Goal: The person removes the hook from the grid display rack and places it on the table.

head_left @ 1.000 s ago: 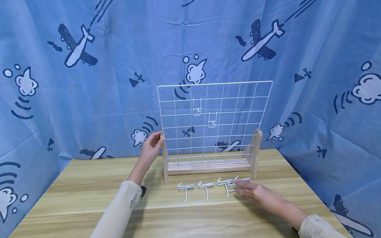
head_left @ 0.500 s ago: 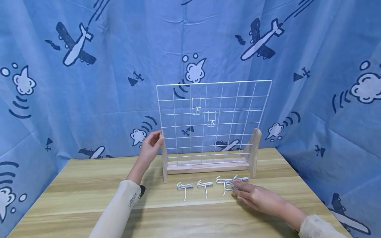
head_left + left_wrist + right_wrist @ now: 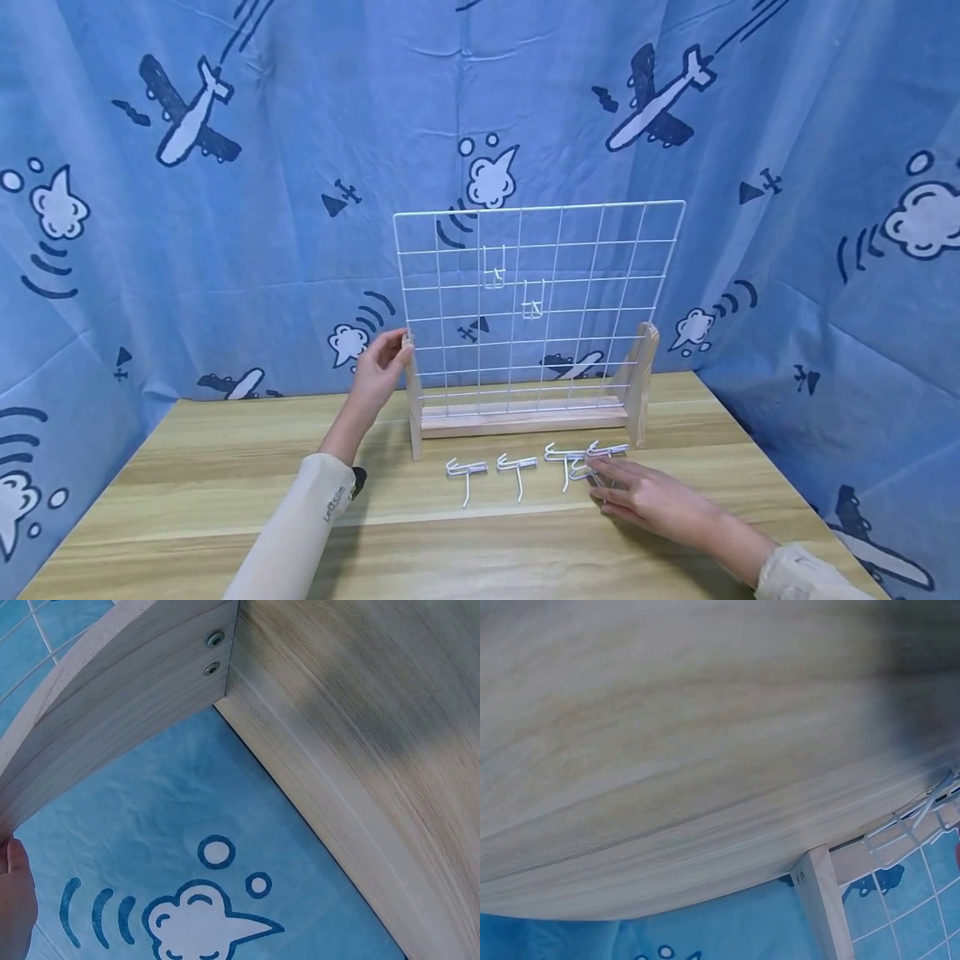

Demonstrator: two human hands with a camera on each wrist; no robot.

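A white wire grid panel [image 3: 536,312] stands upright in a wooden stand [image 3: 525,425]. My left hand [image 3: 378,367] pinches the top of the stand's left side post [image 3: 413,408]; in the left wrist view only part of that hand [image 3: 16,904] shows beside the post [image 3: 127,697]. Low over the table, my right hand [image 3: 648,497] pinches a white wire hook [image 3: 580,470], partly hidden by its fingers. Close by lie more hooks: one hook [image 3: 566,468] just left, another hook [image 3: 609,450] just behind. In the right wrist view a wire hook [image 3: 889,844] shows at the right edge.
Two loose hooks, a left hook [image 3: 467,477] and a middle hook [image 3: 518,473], lie before the stand. An upper hook [image 3: 494,275] and a lower hook [image 3: 532,307] hang on the grid. Blue printed curtain [image 3: 300,208] surrounds the wooden table [image 3: 247,475].
The right hand's fingers shift slightly at the hook, which turns a little. My left hand stays at the post. The whole head view has drifted slightly.
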